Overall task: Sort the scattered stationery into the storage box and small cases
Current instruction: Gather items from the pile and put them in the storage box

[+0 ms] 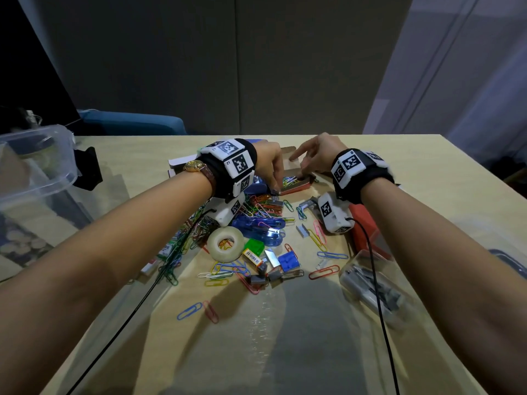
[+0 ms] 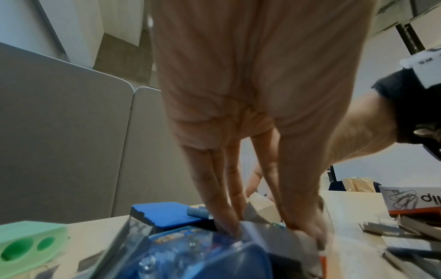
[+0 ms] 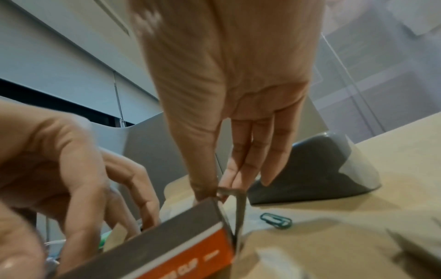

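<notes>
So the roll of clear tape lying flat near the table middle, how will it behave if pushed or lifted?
The tape roll lies flat on its side, so it will probably slide rather than roll. It looks rigid and light. A paper clip sits inside its core and may drag along.

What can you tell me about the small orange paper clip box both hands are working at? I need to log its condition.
The paper clip box is small cardboard, orange on its sides with white lettering, and lies flat on the table beyond the loose pile. Its top is open, flaps up, with coloured paper clips inside. The right hand pinches an end flap between its fingers; the left hand reaches down at the near-left edge, fingers touching the cardboard.
</notes>
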